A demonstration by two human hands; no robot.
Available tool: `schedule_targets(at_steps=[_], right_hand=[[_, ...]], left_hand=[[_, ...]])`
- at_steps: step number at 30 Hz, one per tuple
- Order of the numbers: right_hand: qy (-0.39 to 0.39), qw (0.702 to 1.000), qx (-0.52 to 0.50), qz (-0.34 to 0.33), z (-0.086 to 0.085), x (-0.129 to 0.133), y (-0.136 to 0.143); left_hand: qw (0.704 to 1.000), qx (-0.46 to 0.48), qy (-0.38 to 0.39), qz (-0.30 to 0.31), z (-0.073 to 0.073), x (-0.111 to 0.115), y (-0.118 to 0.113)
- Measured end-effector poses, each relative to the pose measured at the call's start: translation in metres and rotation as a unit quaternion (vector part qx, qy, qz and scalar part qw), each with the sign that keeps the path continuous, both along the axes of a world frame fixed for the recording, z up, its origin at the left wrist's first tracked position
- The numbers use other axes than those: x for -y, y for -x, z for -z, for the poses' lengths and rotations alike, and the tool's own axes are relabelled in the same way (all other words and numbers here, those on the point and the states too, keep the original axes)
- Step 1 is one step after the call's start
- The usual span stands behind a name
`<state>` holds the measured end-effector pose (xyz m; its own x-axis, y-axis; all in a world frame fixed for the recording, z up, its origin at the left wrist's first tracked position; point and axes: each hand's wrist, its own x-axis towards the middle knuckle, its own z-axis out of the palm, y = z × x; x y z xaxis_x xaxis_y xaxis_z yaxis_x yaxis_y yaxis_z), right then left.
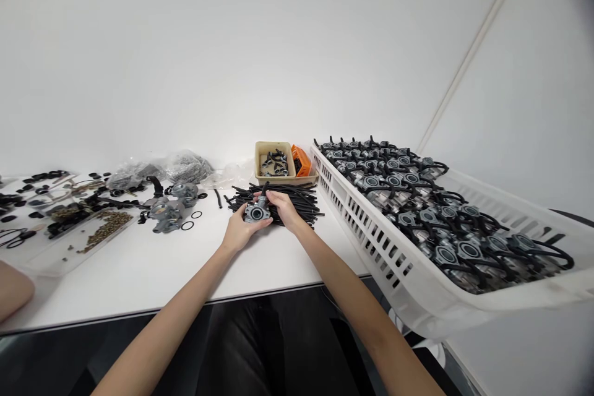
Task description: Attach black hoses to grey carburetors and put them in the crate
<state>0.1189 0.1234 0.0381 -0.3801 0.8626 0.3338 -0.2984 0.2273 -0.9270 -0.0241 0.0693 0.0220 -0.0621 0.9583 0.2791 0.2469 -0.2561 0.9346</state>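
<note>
Left grip clasps the carburetor

On my feed it sits at the near side of the black tubes, bore facing me, presumably steadied so its upright stub meets my right grip; whether that pinches, I can't tell. Both forearms converge forward.

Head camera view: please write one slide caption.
Left hand holds a metal part, right hand touching it, near black tubes and a white crate of similar parts.
</note>
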Motion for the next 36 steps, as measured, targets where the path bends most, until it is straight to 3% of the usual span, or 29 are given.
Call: schedule_targets(at_steps=[10,22,28,31,36], right_hand=[[-0.029,0.999,0.025,0.026,0.0016,-0.0008,-0.0008],[-0.009,0.999,0.015,0.04,-0.0008,0.0024,0.0022],[-0.002,0.993,0.023,0.119,-0.0017,-0.0028,0.0026],[-0.005,0.996,0.008,0.092,-0.0012,-0.0035,0.0008],[-0.005,1.0,-0.022,-0.007,0.0002,-0.002,-0.0027]], left_hand=[[1.0,-0.005,0.009,0.0,-0.0006,0.0013,-0.0005],[1.0,-0.017,0.009,-0.009,0.0006,0.0005,-0.0004],[0.999,-0.04,0.014,-0.016,0.0006,0.0011,-0.0004],[0.999,-0.038,0.012,-0.012,0.0012,0.0009,0.0007],[1.0,-0.021,0.003,0.012,0.0013,0.0009,0.0016]])
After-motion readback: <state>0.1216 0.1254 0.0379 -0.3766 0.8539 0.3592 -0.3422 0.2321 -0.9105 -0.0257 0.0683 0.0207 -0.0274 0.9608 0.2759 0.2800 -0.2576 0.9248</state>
